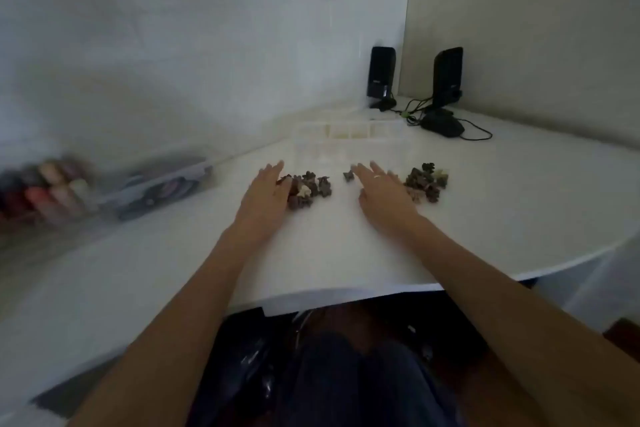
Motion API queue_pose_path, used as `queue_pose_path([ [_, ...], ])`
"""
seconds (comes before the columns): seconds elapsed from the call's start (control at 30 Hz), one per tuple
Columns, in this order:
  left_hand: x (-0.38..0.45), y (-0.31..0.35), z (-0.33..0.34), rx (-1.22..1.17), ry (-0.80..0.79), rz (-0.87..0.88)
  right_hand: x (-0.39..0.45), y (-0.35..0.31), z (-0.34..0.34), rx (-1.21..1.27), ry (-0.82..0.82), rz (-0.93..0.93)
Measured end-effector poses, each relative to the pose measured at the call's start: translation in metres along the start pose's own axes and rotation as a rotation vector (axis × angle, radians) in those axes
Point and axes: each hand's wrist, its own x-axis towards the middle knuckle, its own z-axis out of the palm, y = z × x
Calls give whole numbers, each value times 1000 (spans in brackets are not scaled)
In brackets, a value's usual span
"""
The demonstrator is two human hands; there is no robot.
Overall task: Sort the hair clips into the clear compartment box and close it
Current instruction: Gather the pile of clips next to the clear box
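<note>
Head view: we see a white table [346, 246] w/ two arms reaching out over it. Our left hand [265, 192] is in the middle of the frame, flat, fingers straight & close together. It touches the left edge of a pile of clips [308, 189]. The clips look dark, w/ one pale clip in the pile.

Our right hand [382, 192] is a bit to the right, palm down, fingers straight & a little spread. It holds nothing. One lone clip [348, 176] sits just left of its fingertips. A 2nd pile [426, 182] lies just right of that hand, near its knuckles; we can't tell if they touch.

The clear box [346, 135] is just above the hands, lid open, w/ small compartments in rows. It's faint, so we can't tell what's in it.

Upper right: two black speakers [415, 76], a black mouse [442, 124] & wires. Far left: a blurry see-thru bin [104, 191] w/ colored stuff inside.
</note>
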Motion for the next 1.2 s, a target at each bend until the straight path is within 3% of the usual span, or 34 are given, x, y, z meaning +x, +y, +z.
queue_pose_path([
  [0.3, -9, -4, -3, 14, -62, -11, 15, -24, 6, 112, -4, -44],
  [0.4, 1, 1, 4, -58, -82, 25, 27, -18, 3, 53, 199, -53],
  [0.53, 20, 9, 17, -91, -126, 70, 26, -4, -5, 230, 407, 139],
  [0.7, 39, 22, 37, -255, 1, -15, 16, 22, -24, 236, 603, 385],
  [0.83, 49, 38, 45, -321, 54, -125, 17, 56, -16, 281, 311, 660],
  [0.93, 47, 61, 56, -373, -8, -62, 24, 67, -10, 404, 177, 651],
  [1.2, 44, 126, 94, -512, -133, -2, 18, 82, -25, 706, 361, 681],
])
